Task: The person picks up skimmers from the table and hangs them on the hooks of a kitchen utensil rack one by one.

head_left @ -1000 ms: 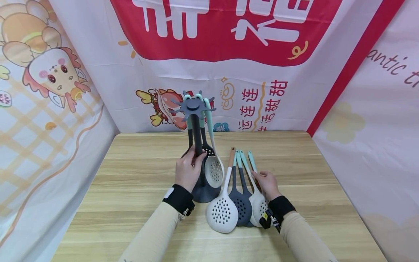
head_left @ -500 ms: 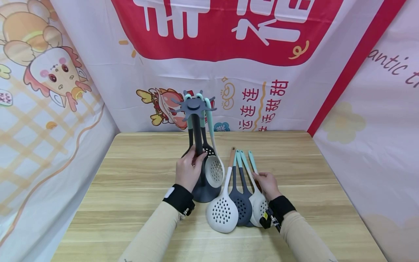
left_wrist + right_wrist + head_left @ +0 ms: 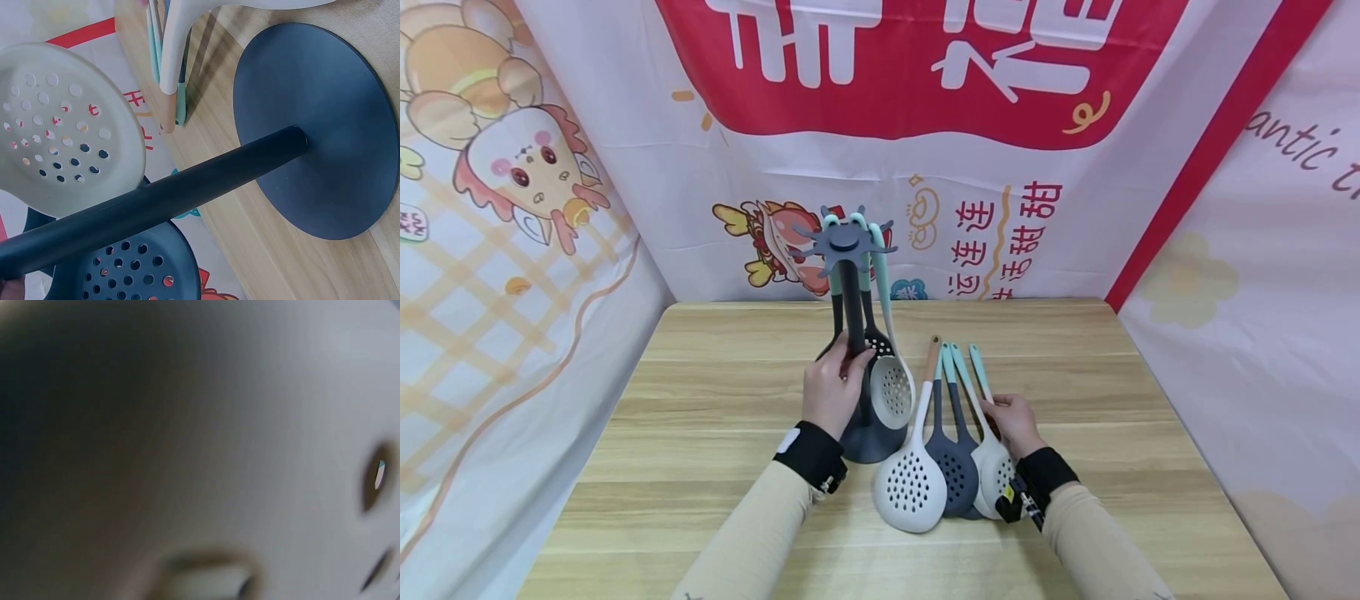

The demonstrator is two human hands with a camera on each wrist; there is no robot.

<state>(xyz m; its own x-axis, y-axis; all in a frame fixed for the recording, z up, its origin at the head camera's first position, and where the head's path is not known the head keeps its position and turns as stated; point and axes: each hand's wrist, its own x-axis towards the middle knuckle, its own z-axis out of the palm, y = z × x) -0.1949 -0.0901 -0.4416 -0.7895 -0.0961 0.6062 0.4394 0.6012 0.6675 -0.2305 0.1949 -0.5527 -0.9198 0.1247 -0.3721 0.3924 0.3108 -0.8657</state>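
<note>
My left hand grips the dark pole of a utensil stand, upright on its round base. Teal-handled utensils hang from its hooks, among them a white skimmer and a dark skimmer. On the table to the right, my right hand pinches a teal-handled utensil, whose lower end is hidden behind the hand and wrist. Beside it lies a white skimmer with a teal handle. A blurred, pale surface with holes fills the right wrist view.
Left of that skimmer lie a dark skimmer, another dark utensil mostly beneath it, and a large white skimmer with a wood-coloured handle. They lie on the wooden table. Printed cloths hang behind and at both sides.
Almost nothing differs. The right hand has shifted very slightly to the right; the left hand and the stand stay where they were.
</note>
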